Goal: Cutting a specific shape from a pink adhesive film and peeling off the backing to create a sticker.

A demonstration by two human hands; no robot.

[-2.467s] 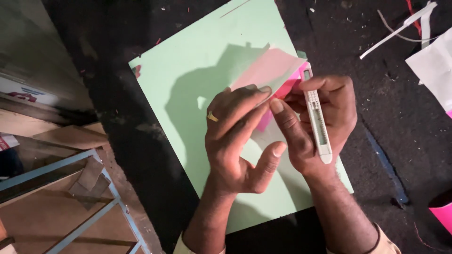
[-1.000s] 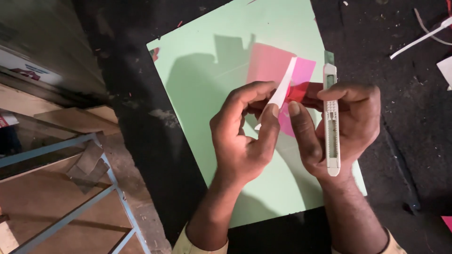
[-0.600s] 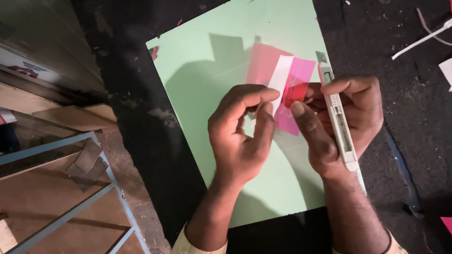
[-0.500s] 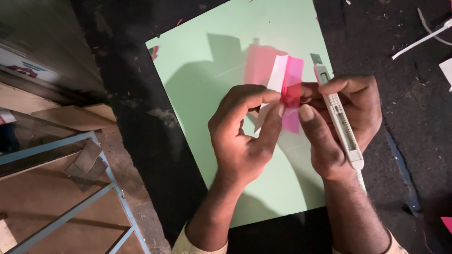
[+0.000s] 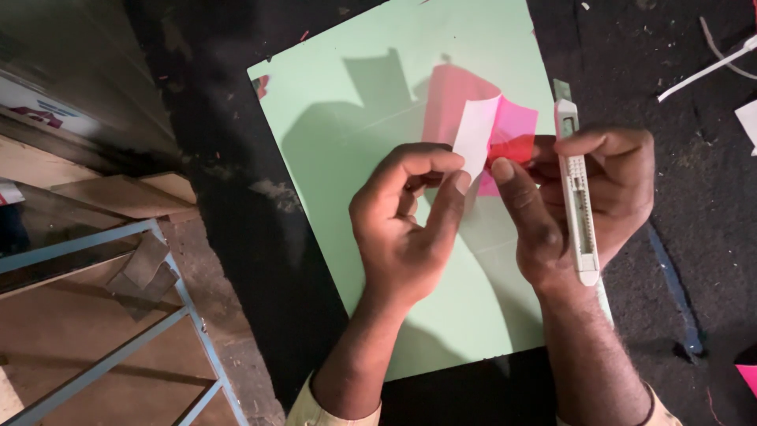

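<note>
Nearest the camera, two forearms rise from the bottom edge, and the left hand (image 5: pixel 406 229) sits low over the pale green sheet (image 5: pixel 355 158) with its fingers curled inward. Its grip is clenched on the white backing strip (image 5: pixel 478 134), pinched between thumb and forefinger at the strip's lower end, so that the strip stands up and curls away from the hand. Just beside it, the right hand (image 5: pixel 587 201) has its thumb and forefinger closed on the near edge of the pink film (image 5: pixel 512 134), a translucent piece that reads red where it doubles over at the fingertips. The same hand also keeps a white utility knife (image 5: pixel 577 205) tucked under its remaining fingers, lying lengthwise across the palm with the blade end pointing away from the person. The film and the strip meet between the two grips, just beyond both thumbs, held slightly above the green sheet. The sheet lies flat on a dark floor (image 5: pixel 236 237). To the left, a blue metal frame (image 5: pixel 102 315) crosses some wooden boards (image 5: pixel 118 193). Farther off at the upper right, white scraps (image 5: pixel 710 67) lie on the floor.
</note>
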